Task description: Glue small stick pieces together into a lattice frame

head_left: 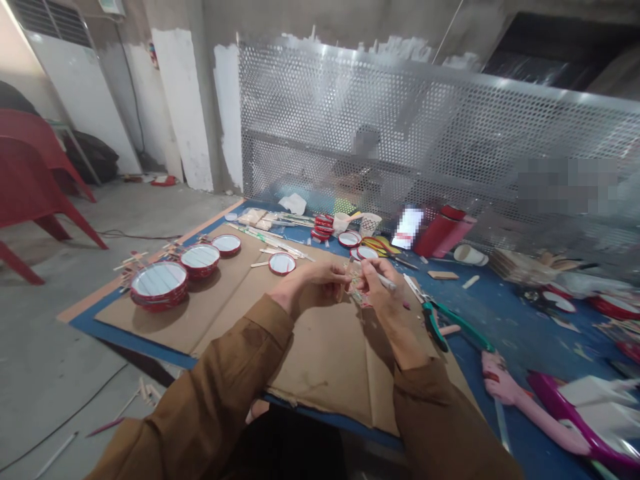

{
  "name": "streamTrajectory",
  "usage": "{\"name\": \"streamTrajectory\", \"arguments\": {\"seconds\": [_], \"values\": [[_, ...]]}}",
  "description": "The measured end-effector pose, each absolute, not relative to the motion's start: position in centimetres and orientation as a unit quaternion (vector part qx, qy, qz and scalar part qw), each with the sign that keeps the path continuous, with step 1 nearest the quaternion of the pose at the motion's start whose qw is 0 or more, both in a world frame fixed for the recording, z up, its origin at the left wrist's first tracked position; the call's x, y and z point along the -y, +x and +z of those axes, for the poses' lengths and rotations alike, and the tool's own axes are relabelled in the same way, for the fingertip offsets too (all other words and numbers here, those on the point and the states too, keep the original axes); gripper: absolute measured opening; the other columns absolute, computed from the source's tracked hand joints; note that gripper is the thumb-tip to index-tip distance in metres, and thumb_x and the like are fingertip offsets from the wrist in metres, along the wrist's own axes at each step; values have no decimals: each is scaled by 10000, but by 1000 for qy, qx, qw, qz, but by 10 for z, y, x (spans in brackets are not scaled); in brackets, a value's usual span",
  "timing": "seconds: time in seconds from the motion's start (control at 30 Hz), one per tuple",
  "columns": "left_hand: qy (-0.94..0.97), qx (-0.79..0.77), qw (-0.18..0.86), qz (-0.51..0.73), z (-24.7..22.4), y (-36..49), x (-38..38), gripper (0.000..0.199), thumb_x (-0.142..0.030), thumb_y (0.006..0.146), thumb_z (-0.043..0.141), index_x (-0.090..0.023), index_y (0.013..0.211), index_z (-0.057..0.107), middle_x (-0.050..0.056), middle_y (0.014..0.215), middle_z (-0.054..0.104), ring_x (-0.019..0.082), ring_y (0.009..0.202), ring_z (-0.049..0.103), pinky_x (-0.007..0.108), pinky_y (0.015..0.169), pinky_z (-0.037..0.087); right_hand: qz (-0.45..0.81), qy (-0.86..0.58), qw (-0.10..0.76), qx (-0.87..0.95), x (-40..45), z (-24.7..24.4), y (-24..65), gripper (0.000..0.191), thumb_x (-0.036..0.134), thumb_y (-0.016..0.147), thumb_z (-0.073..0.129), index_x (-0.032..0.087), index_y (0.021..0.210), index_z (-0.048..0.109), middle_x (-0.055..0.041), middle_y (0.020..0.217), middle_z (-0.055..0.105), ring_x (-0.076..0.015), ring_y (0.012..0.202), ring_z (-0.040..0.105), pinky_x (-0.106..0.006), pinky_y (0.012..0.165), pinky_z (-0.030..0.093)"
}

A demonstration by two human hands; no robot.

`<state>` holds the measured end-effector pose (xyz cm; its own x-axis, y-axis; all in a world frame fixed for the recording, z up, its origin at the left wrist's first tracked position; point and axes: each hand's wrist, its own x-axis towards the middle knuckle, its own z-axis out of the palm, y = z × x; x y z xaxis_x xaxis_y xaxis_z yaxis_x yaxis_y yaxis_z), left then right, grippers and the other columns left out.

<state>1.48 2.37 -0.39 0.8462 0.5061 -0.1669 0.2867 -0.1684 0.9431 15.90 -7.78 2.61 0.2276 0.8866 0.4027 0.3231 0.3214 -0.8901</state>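
Observation:
My left hand [326,281] is closed in a pinch on a small pale piece that looks like wood, above the cardboard sheet [310,360]. Close beside it, my right hand [377,283] is wrapped round a slim white-handled tool [387,283], whose tip I cannot make out. Small shavings and scraps [357,293] lie on the cardboard under both hands. A round red-rimmed lid [282,263] with a pale face lies just beyond my left hand. Pliers with green handles [434,323] rest to the right of my right hand.
Red round tins [159,285] with small sticks attached stand at the left. Wooden sticks [273,240], a phone [407,227] and a red bottle [440,230] lie along the back. A pink glue gun [525,407] is at the right. A perforated metal panel [310,120] closes off the far side.

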Motion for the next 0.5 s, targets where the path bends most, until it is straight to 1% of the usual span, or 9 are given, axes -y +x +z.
{"name": "streamTrajectory", "arguments": {"seconds": [0.17, 0.37, 0.5], "values": [[752, -279, 588, 104, -7, 16, -25, 369, -485, 876, 602, -117, 868, 624, 25, 632, 626, 102, 534, 547, 237, 579, 442, 245, -528, 586, 564, 77, 26, 159, 311, 521, 836, 596, 210, 835, 572, 53, 569, 564, -114, 442, 538, -225, 429, 412], [752, -279, 590, 96, -4, 15, -23, 410, -525, 858, 617, -115, 864, 631, 37, 649, 633, 113, 566, 567, 246, 614, 465, 231, -506, 607, 567, 74, 23, 161, 272, 482, 839, 607, 212, 837, 573, 55, 592, 569, -108, 452, 543, -220, 439, 423], [755, -276, 586, 97, -6, 15, -25, 444, -557, 845, 623, -114, 854, 638, 38, 651, 638, 109, 562, 563, 245, 609, 461, 228, -507, 609, 566, 74, 24, 161, 274, 482, 831, 605, 211, 822, 571, 52, 604, 573, -102, 448, 541, -214, 428, 419]]}}
